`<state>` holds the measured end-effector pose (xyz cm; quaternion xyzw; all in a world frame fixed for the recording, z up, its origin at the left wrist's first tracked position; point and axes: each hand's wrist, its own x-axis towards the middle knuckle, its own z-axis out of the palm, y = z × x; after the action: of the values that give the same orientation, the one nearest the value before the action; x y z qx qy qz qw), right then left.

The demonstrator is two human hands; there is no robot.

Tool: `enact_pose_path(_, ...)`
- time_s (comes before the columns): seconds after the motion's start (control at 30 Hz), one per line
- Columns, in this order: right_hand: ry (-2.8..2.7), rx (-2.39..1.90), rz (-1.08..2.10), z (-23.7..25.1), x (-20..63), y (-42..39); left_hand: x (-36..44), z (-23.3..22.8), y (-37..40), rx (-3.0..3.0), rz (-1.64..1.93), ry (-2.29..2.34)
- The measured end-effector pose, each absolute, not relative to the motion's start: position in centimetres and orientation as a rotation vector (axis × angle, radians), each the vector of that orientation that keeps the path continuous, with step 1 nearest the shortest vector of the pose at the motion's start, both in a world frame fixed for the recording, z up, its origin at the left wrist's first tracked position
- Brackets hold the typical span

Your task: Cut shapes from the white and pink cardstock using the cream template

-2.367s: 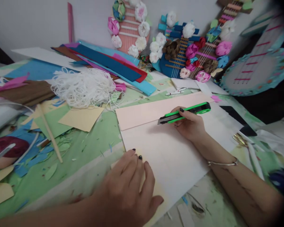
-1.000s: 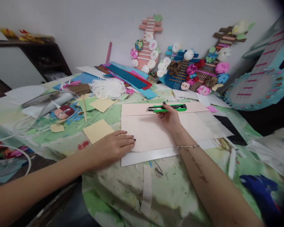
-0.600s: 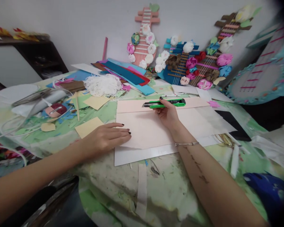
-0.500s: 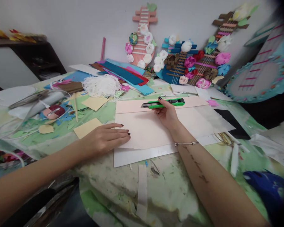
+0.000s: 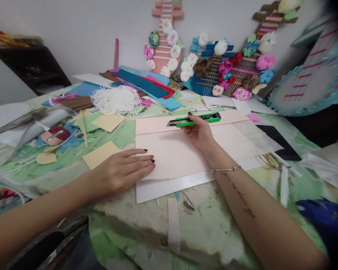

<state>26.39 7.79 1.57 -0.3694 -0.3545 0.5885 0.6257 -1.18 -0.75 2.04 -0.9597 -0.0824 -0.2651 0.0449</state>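
Held in my right hand (image 5: 200, 132) is a green and black utility knife (image 5: 211, 117), its blade out and pointing left. It is over a pale pink folded strip (image 5: 154, 126) along the far edge of a pale pink paper sheet (image 5: 169, 157). My left hand (image 5: 129, 165) lies flat with fingers stretched on the sheet's left side. Under the pink sheet, a white board (image 5: 152, 193) sticks out along the near edge.
Yellow paper pieces (image 5: 104, 153) and a heap of white string (image 5: 116, 100) lie to the left. Coloured sheets (image 5: 146, 84) are piled behind. Decorated paper guitars (image 5: 211, 71) lean on the wall. At right are a black flat panel (image 5: 283, 140) and gold scissors handles (image 5: 270, 160).
The camera view has shifted slightly, moving the background a little left and up. Both hands keep nearly the same pose, with the utility knife still in the right one.
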Motion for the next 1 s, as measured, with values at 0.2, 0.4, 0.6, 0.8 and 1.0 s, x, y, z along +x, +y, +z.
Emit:
enact_pose_path(0.2, -0.844, -0.835, 1.342, 1.2, 26.6, 7.9, -1.5, 1.9, -0.7, -2.923, -0.768, -0.265)
enact_pose_path(0.4, -0.856, -0.836, 1.334, 1.3, 26.5, 7.9, -0.5, 1.4, -1.1, -2.837, -0.769, -0.202)
enact_pose_path(0.6, -0.834, -0.848, 1.333, 1.4, 26.5, 7.9, 1.2, 1.1, -1.6, -2.751, -0.840, -0.150)
enact_pose_path(0.8, -0.792, -0.811, 1.338, 1.9, 26.2, 7.7, 2.6, 1.3, -1.7, -2.720, -0.853, -0.120)
enact_pose_path(1.0, -0.766, -0.771, 1.346, 2.3, 25.9, 7.7, 4.2, 0.8, -2.1, -2.642, -0.961, -0.135)
